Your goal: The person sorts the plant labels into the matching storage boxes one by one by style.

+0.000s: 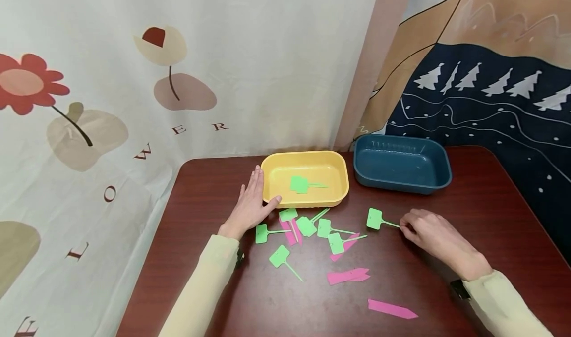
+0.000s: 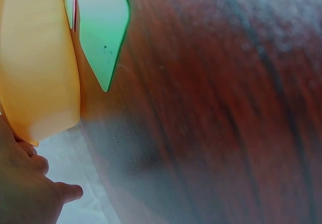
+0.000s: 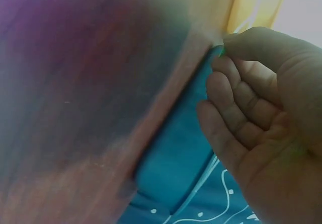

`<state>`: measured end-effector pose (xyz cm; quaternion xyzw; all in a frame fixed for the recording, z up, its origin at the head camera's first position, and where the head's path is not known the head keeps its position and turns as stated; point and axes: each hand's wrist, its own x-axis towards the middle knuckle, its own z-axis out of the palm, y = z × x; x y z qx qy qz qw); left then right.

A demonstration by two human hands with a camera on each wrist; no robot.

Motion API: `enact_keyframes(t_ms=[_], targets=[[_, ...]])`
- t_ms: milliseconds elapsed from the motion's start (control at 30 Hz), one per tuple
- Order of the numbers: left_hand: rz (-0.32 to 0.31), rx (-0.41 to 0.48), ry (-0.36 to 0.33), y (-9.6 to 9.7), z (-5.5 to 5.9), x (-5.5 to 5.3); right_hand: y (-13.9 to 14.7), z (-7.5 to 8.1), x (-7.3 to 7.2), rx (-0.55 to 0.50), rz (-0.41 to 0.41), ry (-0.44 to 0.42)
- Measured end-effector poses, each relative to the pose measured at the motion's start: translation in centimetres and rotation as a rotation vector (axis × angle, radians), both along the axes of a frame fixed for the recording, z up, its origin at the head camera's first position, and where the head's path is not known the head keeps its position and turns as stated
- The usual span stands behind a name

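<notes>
My right hand (image 1: 439,240) pinches the thin stem end of a green plant label (image 1: 374,219), its square head pointing left. In the right wrist view only a green tip (image 3: 222,51) shows between thumb and forefinger. With fingers straight, my left hand (image 1: 251,203) rests against the left side of the yellow tray (image 1: 272,159), thumb at its front rim. A few green labels (image 1: 299,185) lie overlapped inside that tray. Several more, such as one green label (image 1: 279,256), are scattered on the table in front of it, some over pink pointed strips (image 1: 285,226).
A dark blue tray (image 1: 403,184) stands at the back right, beside the yellow one. Pink pointed strips (image 1: 348,276) lie at the table's middle, with a single pink strip (image 1: 392,309) nearer the front. Printed curtains (image 1: 276,69) hang behind the brown table (image 1: 200,178).
</notes>
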<state>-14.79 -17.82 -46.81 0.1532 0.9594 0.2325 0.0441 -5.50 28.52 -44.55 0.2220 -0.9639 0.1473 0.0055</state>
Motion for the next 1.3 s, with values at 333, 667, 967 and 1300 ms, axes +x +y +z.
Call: enact_keyframes(t_ms=[333,667,967,1300], targets=[[0.002,0.007,-0.003,0.0,0.1,0.1,-1.9,1.9,-1.5,-0.078,0.036,0.101],[0.015,-0.011,-0.014,0.1,0.3,0.3,-5.0,4.1,-3.9,-0.11,0.044,0.096],[0.038,-0.011,-0.011,0.8,0.2,0.3,-8.7,5.8,-6.9,-0.127,0.08,0.113],[0.038,-0.017,-0.008,1.4,0.3,0.3,-12.9,5.6,-10.3,-0.065,0.15,0.118]])
